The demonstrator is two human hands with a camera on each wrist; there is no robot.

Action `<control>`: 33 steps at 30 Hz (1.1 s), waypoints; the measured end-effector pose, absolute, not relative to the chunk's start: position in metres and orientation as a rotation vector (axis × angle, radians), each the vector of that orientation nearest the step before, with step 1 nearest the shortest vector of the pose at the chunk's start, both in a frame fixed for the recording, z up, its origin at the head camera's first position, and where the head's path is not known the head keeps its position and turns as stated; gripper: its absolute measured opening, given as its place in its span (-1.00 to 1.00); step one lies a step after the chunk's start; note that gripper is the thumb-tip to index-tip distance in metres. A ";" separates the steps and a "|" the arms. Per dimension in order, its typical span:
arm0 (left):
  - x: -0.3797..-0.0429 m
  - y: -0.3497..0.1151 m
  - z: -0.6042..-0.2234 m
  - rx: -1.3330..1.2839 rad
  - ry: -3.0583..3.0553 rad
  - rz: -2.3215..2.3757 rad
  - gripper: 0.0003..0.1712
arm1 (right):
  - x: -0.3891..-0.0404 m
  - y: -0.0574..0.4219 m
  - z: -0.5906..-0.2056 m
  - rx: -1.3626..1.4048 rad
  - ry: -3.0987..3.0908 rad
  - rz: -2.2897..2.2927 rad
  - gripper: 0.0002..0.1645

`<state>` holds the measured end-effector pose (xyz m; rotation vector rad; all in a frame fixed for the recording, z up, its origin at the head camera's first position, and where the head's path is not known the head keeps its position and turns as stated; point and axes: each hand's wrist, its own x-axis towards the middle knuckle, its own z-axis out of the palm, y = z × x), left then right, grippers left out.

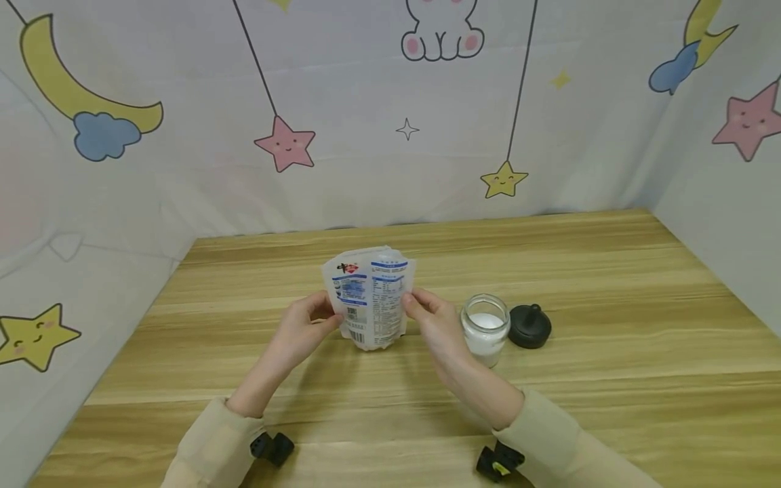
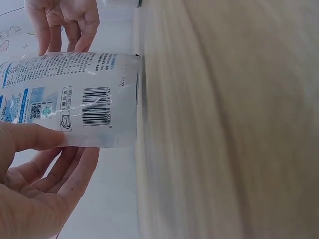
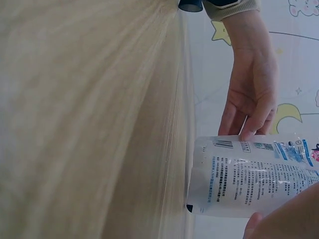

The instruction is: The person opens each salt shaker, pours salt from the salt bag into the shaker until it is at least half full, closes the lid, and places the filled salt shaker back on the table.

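Observation:
A white plastic pouch [image 1: 371, 298] with blue print and a barcode stands upright at the middle of the table. My left hand [image 1: 305, 327] pinches its left edge, thumb in front and fingers behind, as the left wrist view also shows. On the opposite edge, my right hand [image 1: 441, 332] pinches the pouch between thumb and fingers. Just right of that hand is an uncovered glass jar [image 1: 486, 328] partly filled with white powder or grains. Its contents are too small to tell exactly. A round black lid [image 1: 530, 326] with a knob lies beside the jar.
The wood-grain table [image 1: 610, 305] reaches back to a white cloth backdrop [image 1: 366, 183] printed with stars and moons. Cloth also hangs along the left and right sides. Small black devices are strapped at both wrists, near the beige sleeves [image 1: 543, 427].

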<state>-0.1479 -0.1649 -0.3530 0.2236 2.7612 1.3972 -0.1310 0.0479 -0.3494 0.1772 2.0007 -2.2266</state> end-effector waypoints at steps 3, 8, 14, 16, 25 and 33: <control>-0.148 -0.165 -0.352 0.226 2.752 1.403 -0.72 | -0.131 0.048 -0.350 0.167 2.006 -2.224 -0.53; -0.149 -0.165 -0.352 0.253 2.748 1.412 -0.69 | -0.131 0.049 -0.349 0.158 2.017 -2.215 -0.55; -0.150 -0.165 -0.351 0.274 2.749 1.402 -0.68 | -0.130 0.049 -0.349 0.150 2.040 -2.202 -0.56; -0.150 -0.165 -0.351 0.280 2.741 1.403 -0.67 | -0.130 0.049 -0.348 0.143 2.046 -2.202 -0.56; -0.149 -0.169 -0.353 0.233 2.682 1.413 -0.66 | -0.127 0.048 -0.347 0.097 2.079 -2.162 -0.58; -0.150 -0.171 -0.354 0.225 2.677 1.402 -0.66 | -0.125 0.049 -0.346 0.087 2.062 -2.149 -0.55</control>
